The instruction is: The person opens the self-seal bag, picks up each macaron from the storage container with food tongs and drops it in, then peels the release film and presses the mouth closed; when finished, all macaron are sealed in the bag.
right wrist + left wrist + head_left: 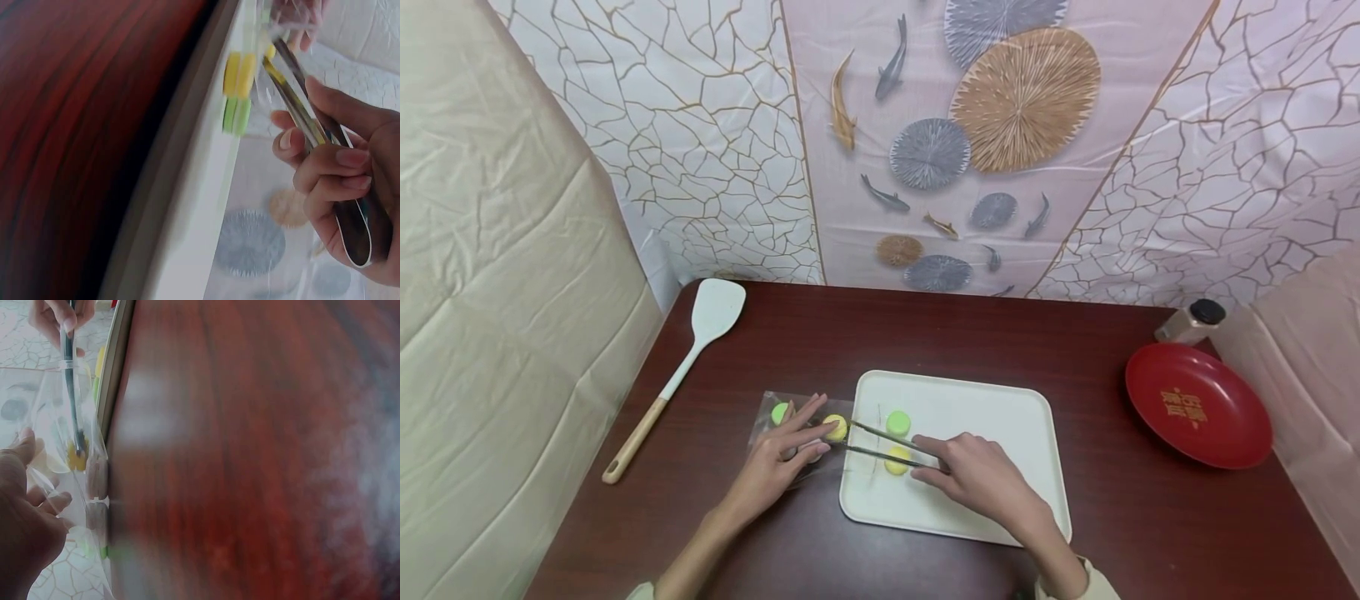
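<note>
My right hand grips metal tongs, whose arms reach left over the tray into the mouth of a clear plastic bag. Their tips are at a yellow macaron in the bag; whether they squeeze it I cannot tell. Over the bag, my left hand holds its film with spread fingers. A green macaron and brownish macarons also lie in the bag, partly hidden by the left hand. On the white tray sit another green macaron and another yellow macaron.
A white spatula with a wooden handle lies along the table's left side. At the right are a red plate and a black-capped shaker. Patterned cloth hangs behind the dark wooden table.
</note>
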{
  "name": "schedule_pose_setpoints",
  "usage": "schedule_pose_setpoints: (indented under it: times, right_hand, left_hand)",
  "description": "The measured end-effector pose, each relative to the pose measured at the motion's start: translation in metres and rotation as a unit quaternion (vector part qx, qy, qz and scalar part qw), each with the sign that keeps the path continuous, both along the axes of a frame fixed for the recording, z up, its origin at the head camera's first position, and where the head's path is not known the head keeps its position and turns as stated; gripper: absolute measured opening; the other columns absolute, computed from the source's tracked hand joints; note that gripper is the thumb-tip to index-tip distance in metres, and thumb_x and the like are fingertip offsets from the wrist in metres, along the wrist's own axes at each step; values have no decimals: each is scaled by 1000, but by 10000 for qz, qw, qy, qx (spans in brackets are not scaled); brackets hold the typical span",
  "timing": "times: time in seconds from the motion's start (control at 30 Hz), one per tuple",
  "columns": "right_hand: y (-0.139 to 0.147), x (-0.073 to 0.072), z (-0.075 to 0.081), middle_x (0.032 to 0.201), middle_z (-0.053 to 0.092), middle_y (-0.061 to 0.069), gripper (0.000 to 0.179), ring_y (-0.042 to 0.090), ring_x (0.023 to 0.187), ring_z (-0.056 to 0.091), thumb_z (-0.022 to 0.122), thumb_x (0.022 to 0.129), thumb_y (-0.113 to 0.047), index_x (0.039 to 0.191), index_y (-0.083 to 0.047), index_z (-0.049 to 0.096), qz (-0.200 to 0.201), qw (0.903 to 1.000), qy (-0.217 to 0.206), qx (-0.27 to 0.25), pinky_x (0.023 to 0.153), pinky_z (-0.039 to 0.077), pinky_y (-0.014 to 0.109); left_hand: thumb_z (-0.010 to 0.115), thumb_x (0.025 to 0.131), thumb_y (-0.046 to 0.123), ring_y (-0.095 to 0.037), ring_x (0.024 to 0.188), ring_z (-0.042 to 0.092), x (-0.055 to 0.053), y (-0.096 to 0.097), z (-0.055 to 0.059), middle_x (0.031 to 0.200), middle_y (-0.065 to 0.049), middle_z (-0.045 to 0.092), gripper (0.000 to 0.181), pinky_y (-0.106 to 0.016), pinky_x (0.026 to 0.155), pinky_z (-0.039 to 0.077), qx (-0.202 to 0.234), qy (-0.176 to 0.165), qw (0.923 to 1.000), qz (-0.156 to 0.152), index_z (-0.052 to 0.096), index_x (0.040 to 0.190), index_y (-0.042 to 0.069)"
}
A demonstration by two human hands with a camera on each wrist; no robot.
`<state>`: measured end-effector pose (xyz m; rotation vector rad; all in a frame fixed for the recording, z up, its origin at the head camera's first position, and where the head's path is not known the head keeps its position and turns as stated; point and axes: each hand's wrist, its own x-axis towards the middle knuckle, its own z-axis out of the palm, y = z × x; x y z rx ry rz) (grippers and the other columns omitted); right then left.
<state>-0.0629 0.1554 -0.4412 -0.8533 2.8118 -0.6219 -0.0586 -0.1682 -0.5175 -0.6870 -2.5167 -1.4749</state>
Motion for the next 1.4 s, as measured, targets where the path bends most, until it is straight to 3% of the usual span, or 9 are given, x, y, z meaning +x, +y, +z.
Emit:
schedule_pose_setpoints:
  times: [0.13, 0.3, 0.37, 0.73, 0.97, 1.1, 1.4]
  right_hand:
    - [-10, -3, -15, 59, 53, -15, 40, 1, 56, 41, 82, 98, -41, 129, -15, 81, -126, 9998, 115, -144, 47, 37, 26]
    - [-11, -15, -63, 60, 49, -18, 45, 2, 57, 40, 77, 100, -54, 129, -20, 80, -168, 9984, 516, -186, 45, 35, 32]
    - [-13, -17, -70, 61, 50, -17, 46, 3, 57, 41, 76, 100, -57, 129, -21, 80, -188, 9985, 484, -165, 45, 35, 32]
    - [-30, -6, -16, 59, 52, -11, 39, 5, 55, 42, 87, 95, -34, 126, -10, 81, -407, 9990, -96, -133, 46, 35, 27]
    - [-24, -4, -16, 59, 51, -13, 41, 3, 55, 41, 86, 95, -37, 126, -11, 81, -462, 9989, 0, -105, 47, 37, 28]
    - [-15, 1, -6, 60, 52, -14, 44, 2, 56, 41, 88, 93, -40, 129, -15, 81, -530, 9983, -222, -46, 48, 35, 25]
    - [37, 10, 10, 65, 50, -22, 42, -4, 60, 39, 90, 91, -38, 129, -20, 81, -522, 9983, -248, 25, 53, 36, 21]
  left_hand:
    - [77, 101, 9, -38, 158, 46, 0, 1, 0, 163, -22, 55, 36, -41, 139, 21, -20, -15, 10000, -1, 78, 137, 10]
    - [77, 102, 10, -39, 157, 47, 0, 2, 2, 163, -21, 56, 35, -48, 137, 22, -68, -49, 10000, 36, 79, 137, 11]
    - [77, 101, 10, -40, 157, 47, 0, 3, 2, 163, -21, 56, 35, -50, 136, 22, -82, -24, 10000, 26, 78, 137, 10]
    - [78, 101, 9, -41, 155, 49, 0, 3, 4, 163, -21, 56, 35, -49, 136, 23, -112, 35, 9999, 48, 79, 136, 9]
    - [78, 101, 10, -41, 155, 49, -1, 3, 4, 163, -21, 56, 36, -45, 136, 22, -146, 58, 9999, 67, 79, 136, 11]
    - [78, 101, 10, -41, 155, 49, -1, 3, 4, 162, -21, 56, 35, -43, 137, 22, -129, 66, 9999, 62, 79, 136, 10]
    - [78, 101, 10, -40, 156, 48, -1, 3, 4, 163, -20, 56, 34, -43, 137, 21, -131, 17, 9999, 77, 79, 135, 10]
